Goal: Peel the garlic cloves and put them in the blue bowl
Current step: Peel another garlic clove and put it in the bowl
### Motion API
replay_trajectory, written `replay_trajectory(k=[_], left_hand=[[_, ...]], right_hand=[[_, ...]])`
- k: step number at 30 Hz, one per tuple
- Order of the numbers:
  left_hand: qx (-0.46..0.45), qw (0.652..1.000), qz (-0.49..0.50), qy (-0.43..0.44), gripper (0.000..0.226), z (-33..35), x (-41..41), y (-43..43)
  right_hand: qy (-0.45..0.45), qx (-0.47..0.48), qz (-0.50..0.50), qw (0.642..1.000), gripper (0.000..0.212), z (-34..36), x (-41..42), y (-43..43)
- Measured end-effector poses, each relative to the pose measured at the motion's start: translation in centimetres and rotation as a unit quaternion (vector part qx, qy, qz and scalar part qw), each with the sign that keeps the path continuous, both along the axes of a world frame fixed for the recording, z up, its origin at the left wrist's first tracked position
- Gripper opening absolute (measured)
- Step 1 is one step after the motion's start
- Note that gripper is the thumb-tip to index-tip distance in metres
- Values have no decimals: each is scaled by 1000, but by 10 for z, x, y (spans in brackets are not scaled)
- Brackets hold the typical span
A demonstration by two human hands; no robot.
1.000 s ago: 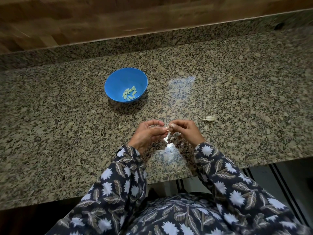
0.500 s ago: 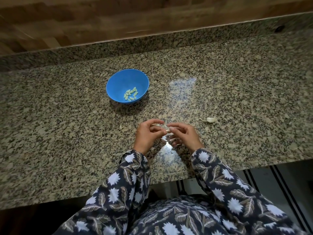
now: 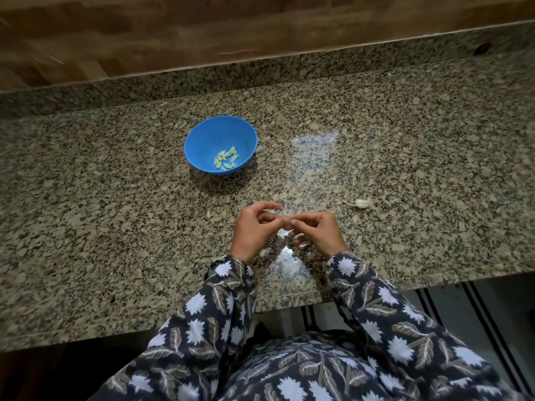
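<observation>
Two bare hands low over a speckled brown granite counter [image 3: 115, 227], fingertip to fingertip near its front edge. Left hand [image 3: 253, 231] with thumb and fingers curled inward, index finger arched above the rest; right hand [image 3: 320, 234] curled the same way, thumb and forefinger pressed toward those of the left. Pinched between both at the meeting point, a small pale bit of garlic [image 3: 285, 219], almost wholly hidden by the fingertips, so clove or skin impossible to tell. Directly beneath the hands, thin whitish papery peel scraps [image 3: 285, 250] scattered on the stone. Near the right hand, to its right and not touching it, one unpeeled whitish garlic clove with a thin tail [image 3: 361, 203] lying on the counter. Farther back and to the left, well apart from the hands, a round blue bowl [image 3: 202, 140] standing upright, with a small heap of peeled pale-green cloves [image 3: 226, 162] in its bottom. Dark leaf-and-flower patterned sleeves [image 3: 220, 302] down to both wrists. Behind the counter, a brown wooden wall [image 3: 202, 33].
</observation>
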State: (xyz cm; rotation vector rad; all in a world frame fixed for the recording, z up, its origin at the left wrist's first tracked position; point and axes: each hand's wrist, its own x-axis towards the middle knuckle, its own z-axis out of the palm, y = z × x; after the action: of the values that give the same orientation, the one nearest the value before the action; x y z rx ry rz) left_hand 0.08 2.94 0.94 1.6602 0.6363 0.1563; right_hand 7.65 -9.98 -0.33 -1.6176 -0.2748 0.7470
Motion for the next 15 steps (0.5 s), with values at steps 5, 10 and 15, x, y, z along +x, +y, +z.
replay_trajectory(k=[5,10,15], left_hand=[[131,991,-12,34,28,-4,2,-3],[16,999,15,31,21,2,0,-1],[22,999,-7,31,23,1,-1,-1]], right_hand=[[-73,-23,23,997,15,1,-3,1],[-77,-15,3,997,15,0,-3,1],[-105,-24,13,994,13,-2,-3,2]])
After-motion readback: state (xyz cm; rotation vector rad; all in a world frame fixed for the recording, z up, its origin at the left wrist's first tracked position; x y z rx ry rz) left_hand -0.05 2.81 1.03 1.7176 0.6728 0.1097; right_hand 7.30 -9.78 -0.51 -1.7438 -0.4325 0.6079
